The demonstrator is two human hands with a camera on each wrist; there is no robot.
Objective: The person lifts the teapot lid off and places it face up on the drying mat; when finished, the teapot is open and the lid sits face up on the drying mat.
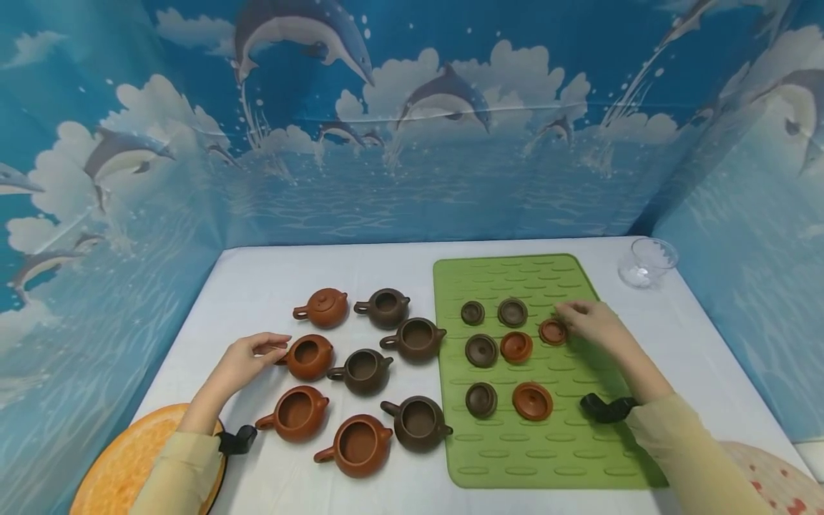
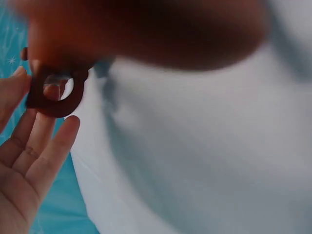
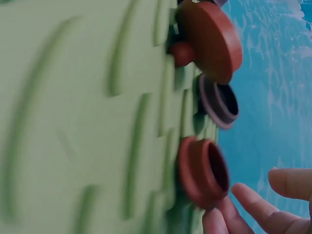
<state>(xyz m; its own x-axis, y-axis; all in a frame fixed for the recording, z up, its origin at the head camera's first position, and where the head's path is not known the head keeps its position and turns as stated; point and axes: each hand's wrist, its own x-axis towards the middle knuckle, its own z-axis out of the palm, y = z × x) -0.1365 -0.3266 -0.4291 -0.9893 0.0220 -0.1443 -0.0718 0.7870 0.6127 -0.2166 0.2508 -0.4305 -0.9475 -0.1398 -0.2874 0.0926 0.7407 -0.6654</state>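
My left hand (image 1: 247,359) is at the left side of a reddish-brown lidless teapot (image 1: 310,357). In the left wrist view, thumb and fingers are around its ring handle (image 2: 57,108), with a fingertip showing through the hole. On the green mat, my right hand (image 1: 594,323) is beside a small reddish lid (image 1: 552,332) lying upside down. The right wrist view shows fingertips touching the edge of this lid (image 3: 204,170), while another finger stands apart. Several more upturned lids, brown ones (image 1: 481,350) and reddish ones (image 1: 532,401), lie on the mat.
Several lidless teapots, dark brown (image 1: 363,372) and reddish (image 1: 357,445), stand left of the green mat (image 1: 502,458). One reddish teapot (image 1: 324,307) wears its lid. A clear glass bowl (image 1: 646,263) is at the back right. Round patterned things lie at both front corners.
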